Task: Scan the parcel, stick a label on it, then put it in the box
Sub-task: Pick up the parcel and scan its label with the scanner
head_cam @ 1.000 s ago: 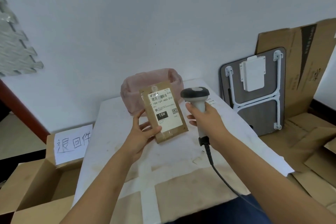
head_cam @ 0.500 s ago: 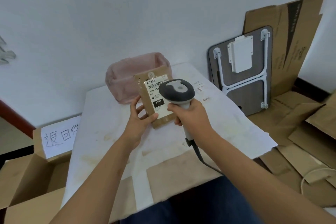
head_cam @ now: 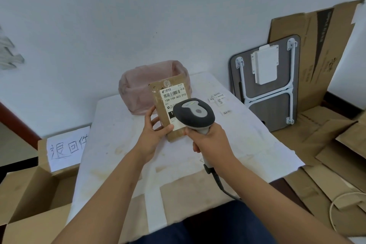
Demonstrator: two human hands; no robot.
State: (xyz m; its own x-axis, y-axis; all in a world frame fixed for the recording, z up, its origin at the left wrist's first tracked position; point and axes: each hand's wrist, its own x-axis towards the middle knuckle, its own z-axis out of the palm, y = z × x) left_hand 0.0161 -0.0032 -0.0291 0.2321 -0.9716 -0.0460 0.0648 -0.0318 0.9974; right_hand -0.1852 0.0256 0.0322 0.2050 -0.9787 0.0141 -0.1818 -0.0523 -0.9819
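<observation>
My left hand (head_cam: pixel 153 132) holds a flat brown parcel (head_cam: pixel 160 103) upright above the table, its white shipping label with a barcode facing me. My right hand (head_cam: pixel 210 140) grips a grey handheld scanner (head_cam: pixel 195 114) by its handle. The scanner's head sits in front of the parcel's lower right part and hides that part of the label. A few small white labels (head_cam: pixel 218 99) lie on the table to the right. An open cardboard box (head_cam: pixel 29 190) with a handwritten paper sign (head_cam: pixel 67 147) stands on the floor at the left.
The table (head_cam: pixel 118 140) is covered in stained white paper. A pink bag-lined bin (head_cam: pixel 138 89) stands at its back edge. A folded lap table (head_cam: pixel 267 89) and flattened cardboard (head_cam: pixel 316 45) lean on the wall at right. The scanner's cable (head_cam: pixel 221 186) trails toward me.
My right hand has brought the scanner left, from beside the parcel to in front of its label. The parcel stays in my left hand.
</observation>
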